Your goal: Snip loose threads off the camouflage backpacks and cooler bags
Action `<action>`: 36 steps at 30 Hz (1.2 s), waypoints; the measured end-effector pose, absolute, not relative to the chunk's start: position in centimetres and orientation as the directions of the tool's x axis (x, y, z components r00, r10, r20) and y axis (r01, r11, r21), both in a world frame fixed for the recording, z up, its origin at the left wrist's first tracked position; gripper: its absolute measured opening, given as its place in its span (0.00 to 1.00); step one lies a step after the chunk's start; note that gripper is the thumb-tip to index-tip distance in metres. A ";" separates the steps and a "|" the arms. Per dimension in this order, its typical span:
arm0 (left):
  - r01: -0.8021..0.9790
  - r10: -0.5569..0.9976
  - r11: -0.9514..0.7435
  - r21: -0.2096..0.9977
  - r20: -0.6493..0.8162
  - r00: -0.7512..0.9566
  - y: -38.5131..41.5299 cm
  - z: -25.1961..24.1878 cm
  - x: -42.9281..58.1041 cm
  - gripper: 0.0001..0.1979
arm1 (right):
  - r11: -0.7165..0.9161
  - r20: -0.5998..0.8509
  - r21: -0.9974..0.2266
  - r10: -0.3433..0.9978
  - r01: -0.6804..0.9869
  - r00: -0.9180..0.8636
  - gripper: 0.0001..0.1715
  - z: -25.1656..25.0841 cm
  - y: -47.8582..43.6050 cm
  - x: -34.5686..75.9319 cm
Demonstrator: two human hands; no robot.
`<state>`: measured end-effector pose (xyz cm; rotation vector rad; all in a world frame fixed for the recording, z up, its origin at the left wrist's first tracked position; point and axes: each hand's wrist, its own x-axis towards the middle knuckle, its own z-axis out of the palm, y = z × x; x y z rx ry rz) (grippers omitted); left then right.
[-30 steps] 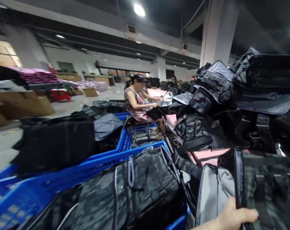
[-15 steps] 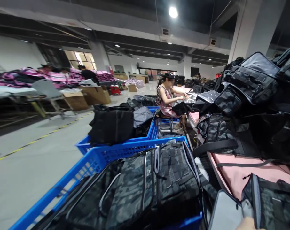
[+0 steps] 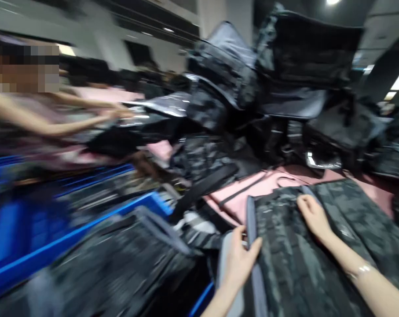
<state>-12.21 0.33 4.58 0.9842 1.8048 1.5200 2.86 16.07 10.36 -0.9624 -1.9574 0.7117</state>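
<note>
A dark camouflage backpack (image 3: 285, 246) lies opened out on the pink tabletop in front of me. My left hand (image 3: 239, 255) pinches its grey-trimmed left edge between thumb and fingers, beside a light grey inner panel (image 3: 221, 259). Farther right, my right hand (image 3: 313, 213) has its fingers curled over the upper part of the same backpack, where another grey edge shows. That wrist wears a bracelet. Motion blur softens the picture, and the fingertips of the right hand are partly hidden against the fabric.
Left of me, a blue plastic crate (image 3: 87, 233) holds another camouflage backpack (image 3: 120, 259). A heap of dark bags (image 3: 225, 83) rises behind the pink tabletop (image 3: 252, 189). At far left, a seated co-worker (image 3: 44, 119) handles shiny dark material.
My view has swung right and closer to the tabletop. Both my hands are now on the camouflage backpack; before, only part of one hand showed at the bottom edge.
</note>
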 end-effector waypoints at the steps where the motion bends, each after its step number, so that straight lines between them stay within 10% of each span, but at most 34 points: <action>1: 0.346 0.775 0.053 0.937 0.180 -0.606 0.9 4.8 -13.0 0.21 | 0.515 0.398 -0.766 0.850 0.385 -0.344 0.16 10.3 16.1 4.4; 5: 0.830 0.662 -0.133 0.541 0.672 -0.332 3.2 6.6 -14.7 0.17 | 0.462 0.362 -0.816 0.877 0.347 -0.316 0.16 10.4 15.9 5.5; 9: 0.937 0.670 -0.187 0.296 0.736 -0.098 6.0 8.9 -13.9 0.13 | 0.496 0.397 -0.802 0.859 0.333 -0.324 0.15 10.1 15.1 4.9; 20: 0.836 0.822 -0.319 0.446 0.569 0.010 9.1 9.0 -14.0 0.10 | 0.497 0.339 -0.774 0.849 0.393 -0.405 0.09 9.6 13.9 4.9; 29: 0.369 0.740 -0.627 0.686 0.672 0.009 3.9 10.6 -13.5 0.06 | 0.357 0.258 -0.897 0.902 0.261 -0.346 0.13 9.0 13.4 6.8; 36: 0.584 0.721 -0.458 0.670 0.665 -0.198 3.2 7.7 -14.5 0.03 | 0.344 0.269 -0.927 0.886 0.146 -0.378 0.11 8.6 13.2 6.2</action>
